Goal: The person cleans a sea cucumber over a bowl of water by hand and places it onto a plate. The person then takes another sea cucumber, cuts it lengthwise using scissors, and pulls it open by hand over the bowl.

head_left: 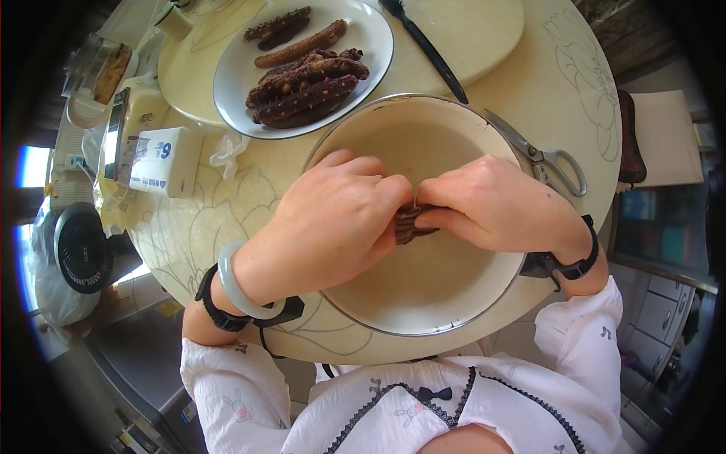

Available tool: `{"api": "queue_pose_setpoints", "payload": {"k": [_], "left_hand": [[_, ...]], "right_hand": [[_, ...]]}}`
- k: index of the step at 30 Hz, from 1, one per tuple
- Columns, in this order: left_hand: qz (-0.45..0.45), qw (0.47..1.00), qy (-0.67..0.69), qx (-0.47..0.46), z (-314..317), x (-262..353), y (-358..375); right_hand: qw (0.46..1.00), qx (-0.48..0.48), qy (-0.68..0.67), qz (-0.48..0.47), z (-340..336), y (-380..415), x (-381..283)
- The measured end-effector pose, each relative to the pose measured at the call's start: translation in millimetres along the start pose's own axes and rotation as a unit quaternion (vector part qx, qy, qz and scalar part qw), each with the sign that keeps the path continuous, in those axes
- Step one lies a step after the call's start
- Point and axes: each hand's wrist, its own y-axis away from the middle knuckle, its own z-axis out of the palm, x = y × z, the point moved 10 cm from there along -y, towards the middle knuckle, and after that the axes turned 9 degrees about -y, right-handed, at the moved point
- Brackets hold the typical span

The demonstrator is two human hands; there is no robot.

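Observation:
Over a large cream basin (423,306) of slightly cloudy water, both my hands hold a dark brown sea cucumber (411,229) with ridged strips showing. My left hand (344,208) is closed on its left end, fingers curled. The thumb and fingers of my right hand (484,200) pinch it from the right, close against the left fingertips. Most of the sea cucumber is hidden behind my fingers. Beyond the basin, several whole dark sea cucumbers (306,83) with bumpy skin lie on a white plate (227,89).
Steel scissors (538,155) lie against the basin's right rim. A long black tool (429,57), perhaps a knife, rests on a round board (484,38). A tissue pack (162,163) and crumpled tissue (228,155) are at left on the round table (560,83).

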Motion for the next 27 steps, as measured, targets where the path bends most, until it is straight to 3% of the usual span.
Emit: {"api": "queue_pose_setpoints", "payload": {"k": [12, 27], "left_hand": [[0.017, 0.998, -0.053, -0.027, 4.9, 2.8, 0.3], [-0.018, 0.999, 0.008, 0.034, -5.9, -3.7, 0.9]], "right_hand": [[1.0, -0.018, 0.014, 0.005, 1.9, 1.0, 3.4], [0.996, -0.016, 0.039, 0.073, 0.0, 0.8, 7.8]]}}
